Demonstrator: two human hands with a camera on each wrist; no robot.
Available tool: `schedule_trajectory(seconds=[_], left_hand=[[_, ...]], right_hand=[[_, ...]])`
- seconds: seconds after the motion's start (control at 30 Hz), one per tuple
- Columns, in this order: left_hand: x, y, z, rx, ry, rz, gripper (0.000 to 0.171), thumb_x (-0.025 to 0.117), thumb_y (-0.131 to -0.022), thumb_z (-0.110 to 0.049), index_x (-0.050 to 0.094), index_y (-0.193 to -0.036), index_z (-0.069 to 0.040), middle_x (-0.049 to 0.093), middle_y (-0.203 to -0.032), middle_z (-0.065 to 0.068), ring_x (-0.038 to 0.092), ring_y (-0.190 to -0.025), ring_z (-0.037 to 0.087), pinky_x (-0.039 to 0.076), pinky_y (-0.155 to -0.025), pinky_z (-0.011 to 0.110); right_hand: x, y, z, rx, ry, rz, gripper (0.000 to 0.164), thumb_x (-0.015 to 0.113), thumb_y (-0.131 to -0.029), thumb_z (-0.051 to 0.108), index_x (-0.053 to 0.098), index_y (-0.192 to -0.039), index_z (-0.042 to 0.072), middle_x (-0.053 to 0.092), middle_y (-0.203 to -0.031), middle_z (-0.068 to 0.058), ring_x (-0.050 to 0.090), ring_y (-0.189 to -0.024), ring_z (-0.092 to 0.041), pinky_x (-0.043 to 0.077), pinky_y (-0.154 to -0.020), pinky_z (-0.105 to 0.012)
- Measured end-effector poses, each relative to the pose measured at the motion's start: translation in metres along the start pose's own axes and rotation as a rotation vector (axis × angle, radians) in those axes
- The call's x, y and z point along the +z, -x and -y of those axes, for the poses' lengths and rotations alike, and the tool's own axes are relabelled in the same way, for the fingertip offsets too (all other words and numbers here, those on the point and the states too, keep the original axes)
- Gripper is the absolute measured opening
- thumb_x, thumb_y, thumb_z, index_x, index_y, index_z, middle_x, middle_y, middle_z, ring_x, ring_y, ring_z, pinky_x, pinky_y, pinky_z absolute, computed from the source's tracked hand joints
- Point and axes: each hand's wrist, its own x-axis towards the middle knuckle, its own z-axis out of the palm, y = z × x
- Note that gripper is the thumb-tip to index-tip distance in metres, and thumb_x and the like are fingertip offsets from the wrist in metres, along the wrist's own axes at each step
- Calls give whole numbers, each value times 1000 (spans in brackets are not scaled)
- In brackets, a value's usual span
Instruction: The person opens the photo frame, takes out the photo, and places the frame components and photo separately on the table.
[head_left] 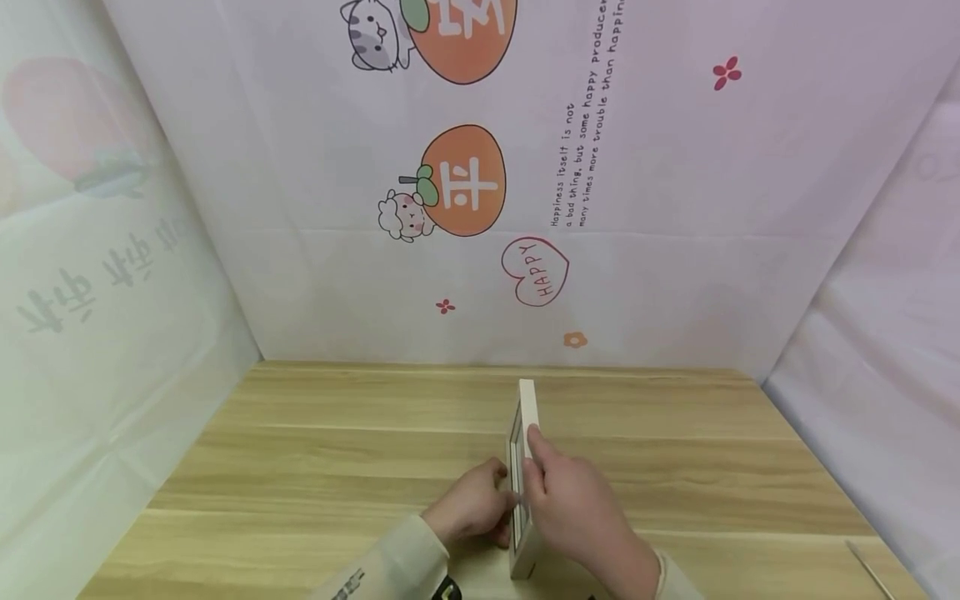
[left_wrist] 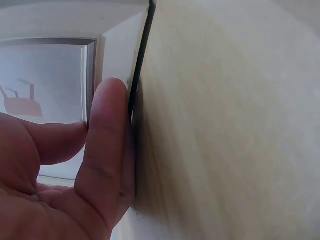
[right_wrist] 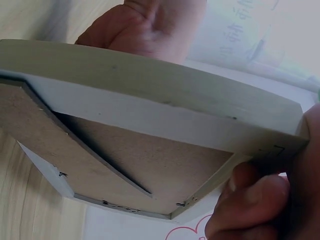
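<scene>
A white picture frame stands on edge on the wooden table, held between both hands. My right hand grips its right side, the thumb along the pale outer edge. In the right wrist view, the right fingers curl at a corner of the back. A brown backing board with small metal tabs and a slanting stand leg shows there. My left hand holds the frame low on its glazed front. In the left wrist view, its thumb touches the glass and its fingers lie at the border.
A thin stick-like item lies on the wooden table near the right front corner. White printed sheets hang behind the table and at both sides.
</scene>
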Motion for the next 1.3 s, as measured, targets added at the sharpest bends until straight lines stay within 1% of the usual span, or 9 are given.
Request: schedule_trajectory(seconds=[0.13, 0.37, 0.73, 0.83, 0.9, 0.97, 1.07, 1.2, 1.3], left_hand=[[0, 0, 0, -4, -4, 5, 30, 64, -95, -4, 50, -121, 4, 60, -66, 16, 59, -45, 19, 56, -41, 34], [1, 2, -3, -8, 12, -2, 28, 59, -95, -1, 52, -122, 3, 59, -59, 14, 58, -42, 18, 55, -40, 33], [-2, 2, -6, -52, 13, 19, 34, 58, -95, 0, 51, -128, 0, 60, -64, 16, 58, -44, 19, 55, -42, 33], [-5, 1, -6, -55, 39, 46, 34, 54, -96, 1, 50, -130, 1, 60, -66, 15, 57, -45, 18, 55, -42, 33], [-8, 0, -6, -49, 58, 64, 31, 51, -96, -1, 50, -127, 3, 59, -67, 14, 56, -44, 18, 54, -41, 33], [-12, -3, -7, -44, 112, 64, 30, 48, -96, -2, 50, -125, 5, 58, -69, 14, 55, -46, 20, 54, -41, 34], [-20, -4, -15, -25, 167, 14, 21, 46, -99, -8, 51, -115, 5, 58, -79, 16, 57, -51, 23, 55, -45, 38], [-31, -3, -39, -12, 243, -61, 18, 50, -101, -16, 52, -102, 2, 57, -91, 17, 60, -63, 23, 60, -56, 41], [-34, -2, -54, -2, 309, -67, 18, 52, -97, -16, 54, -100, 2, 57, -91, 16, 60, -67, 21, 61, -61, 40]], right_hand=[[1, 0, 3, 0, 2, 4, 47, 50, -105, 22, 47, -147, 2, 37, -50, 6, 31, -41, -8, 35, -38, -28], [6, -3, 8, -43, 31, 7, 46, 51, -104, 19, 47, -145, -2, 38, -52, 6, 31, -43, -7, 34, -38, -26], [8, -5, 8, -47, 52, 9, 47, 50, -104, 20, 47, -145, -2, 40, -53, 5, 33, -43, -8, 35, -38, -27], [8, -5, 9, -48, 63, 4, 47, 50, -104, 19, 47, -145, -2, 40, -53, 5, 36, -44, -10, 37, -41, -28], [8, -5, 9, -50, 77, -1, 46, 50, -103, 19, 48, -145, -1, 41, -54, 4, 40, -48, -11, 40, -44, -30], [9, -6, 10, -51, 86, -7, 46, 51, -103, 19, 49, -144, -1, 43, -56, 2, 43, -51, -13, 43, -48, -32], [9, -5, 10, -45, 83, -10, 45, 51, -104, 19, 49, -144, -1, 43, -56, 2, 42, -51, -13, 43, -48, -32], [10, -4, 9, -34, 63, -20, 44, 50, -104, 19, 50, -144, 0, 39, -54, 4, 35, -45, -10, 36, -41, -28], [10, -4, 8, -25, 48, -32, 44, 51, -103, 18, 50, -144, 0, 39, -52, 5, 35, -44, -9, 34, -38, -27]])
